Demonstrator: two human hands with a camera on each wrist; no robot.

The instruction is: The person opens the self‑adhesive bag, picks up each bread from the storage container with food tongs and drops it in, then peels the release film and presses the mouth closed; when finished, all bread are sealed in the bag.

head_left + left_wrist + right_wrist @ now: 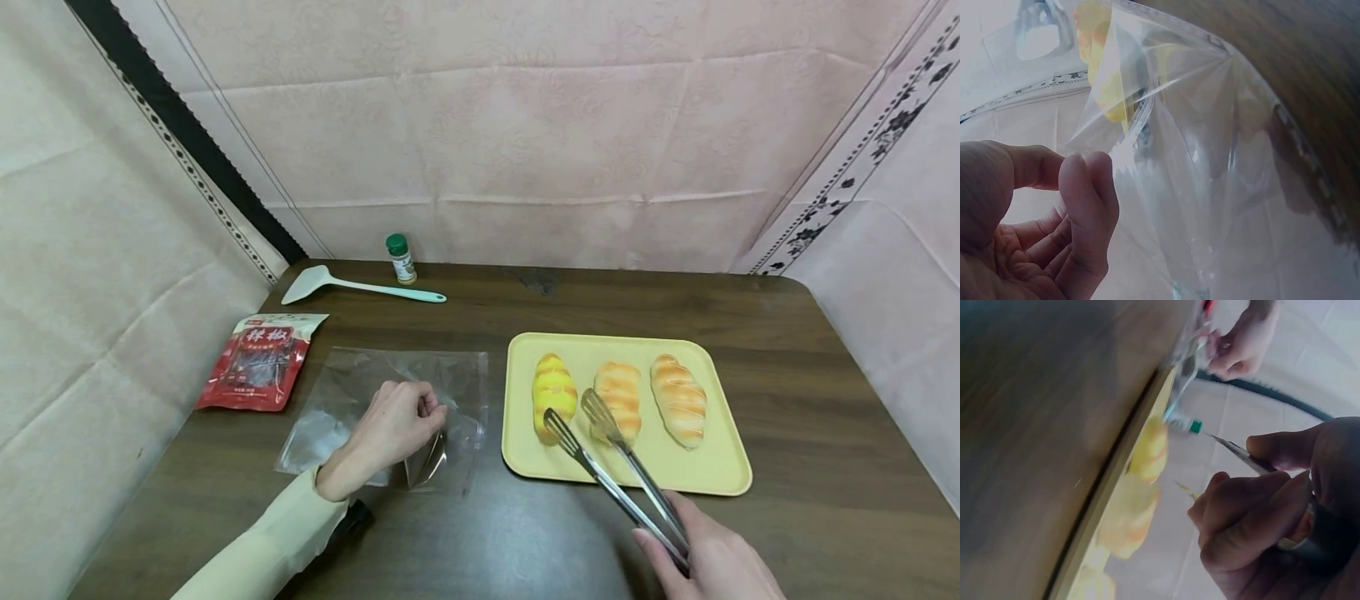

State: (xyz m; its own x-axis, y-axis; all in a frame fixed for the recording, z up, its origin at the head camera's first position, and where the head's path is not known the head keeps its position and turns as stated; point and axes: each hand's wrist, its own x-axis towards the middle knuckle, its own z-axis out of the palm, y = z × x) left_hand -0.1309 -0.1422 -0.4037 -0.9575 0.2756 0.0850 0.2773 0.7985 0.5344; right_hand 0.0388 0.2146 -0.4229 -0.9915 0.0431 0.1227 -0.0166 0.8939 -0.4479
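Red pouch [259,365]: white characters "辣椒". Green-capped bottle [402,262]: label too small.

A red packet [258,367] lies flat; a green-capped bottle [402,262] stands behind a spatula [363,287].

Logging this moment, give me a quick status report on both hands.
Left hand pinches clear bag. Right hand holds metal tongs, tips apart. Three breads on yellow tray. No obstruction visible.

Across the bench [795,400], I see 3 loaves [678,402] side by side on the tray [720,468] at right, tongs [611,491] crossing above its near edge. Left of it is a plastic bag [337,400], then a packet [258,367]; behind the bag, a spatula [360,286], with a jar [402,262] behind its handle.
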